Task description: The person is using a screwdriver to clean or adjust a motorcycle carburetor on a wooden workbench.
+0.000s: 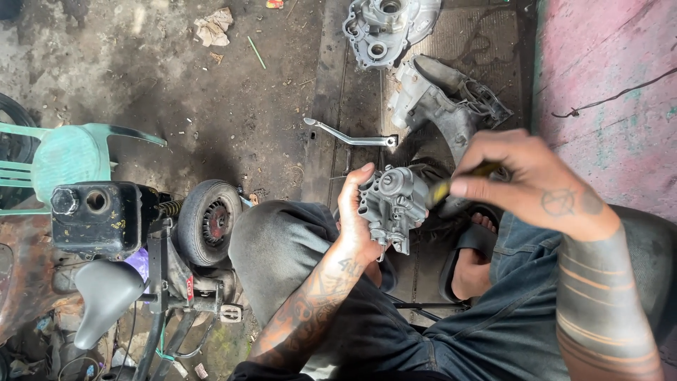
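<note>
While the left hand [355,224] grips a grey carburetor [392,202] above the knees, fingers wrapped round its left side, the right hand [532,182] clenches a yellow-handled screwdriver [451,185] against its right side. Beyond the carburetor on the floor lie a kick lever [349,135] and an engine casing [386,28]; a small wheel [209,221] sits left.

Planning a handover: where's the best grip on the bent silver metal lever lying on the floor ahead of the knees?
Grip the bent silver metal lever at mid-shaft, coming from above. It lies flat on the dark floor mat, and the long thin bar has bare space on both sides; the curved left tip and the clamp end at right look harder to pinch.
</note>
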